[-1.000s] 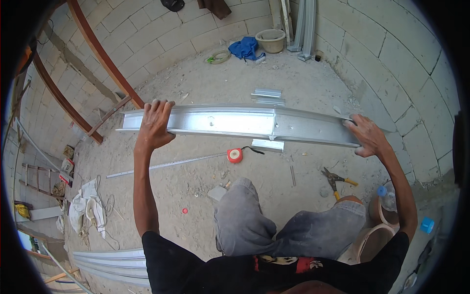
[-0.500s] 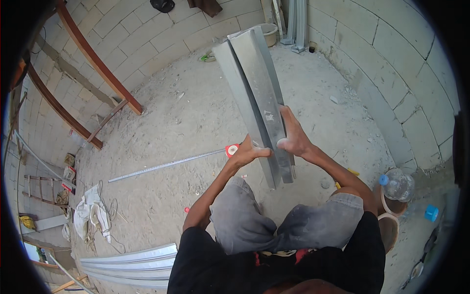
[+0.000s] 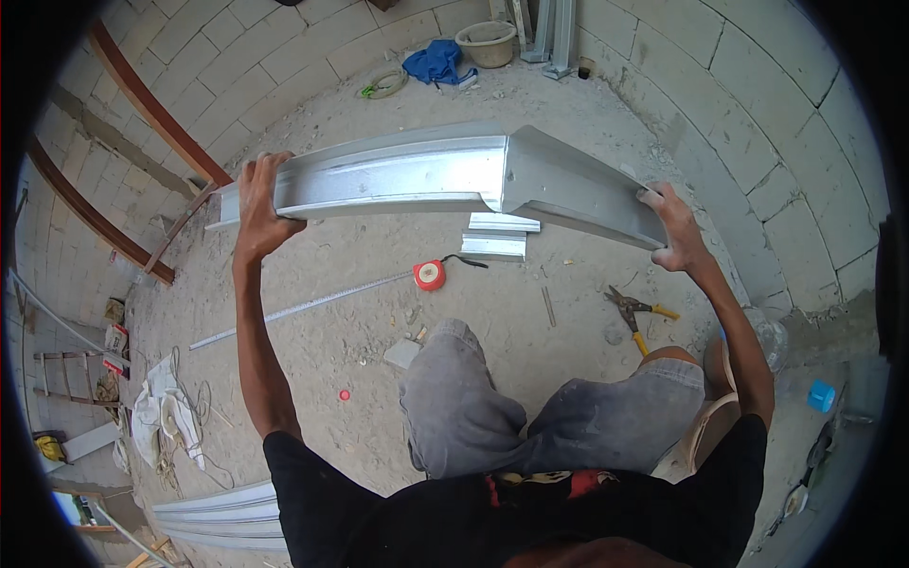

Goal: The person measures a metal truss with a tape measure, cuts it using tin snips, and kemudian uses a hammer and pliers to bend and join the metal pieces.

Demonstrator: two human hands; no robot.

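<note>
A shiny metal channel (image 3: 407, 172) stretches across the space in front of me, raised off the floor, with a bend and an open seam near its middle. My left hand (image 3: 262, 204) is wrapped round its left part, a little in from the end. At the other end my right hand (image 3: 675, 229) grips the edge, thumb below and fingers above. Beneath the channel lie short metal offcuts (image 3: 493, 247). A red tape measure (image 3: 429, 275) rests nearer to me, its blade pulled out to the left. Yellow-handled snips (image 3: 636, 310) lie open by my right knee.
Long metal channels (image 3: 218, 519) lie at lower left, below a white sack (image 3: 169, 412). Reddish beams (image 3: 156, 104) lean at the left. Along the far wall are a basin (image 3: 487, 45), a blue cloth (image 3: 437, 62) and upright channels (image 3: 562, 38). Buckets (image 3: 712, 431) stand at my right.
The channel, folded with its halves almost together and pointing away from me, is now spread out crosswise. My hands have moved far apart to its two ends. The offcuts and snips have come into sight.
</note>
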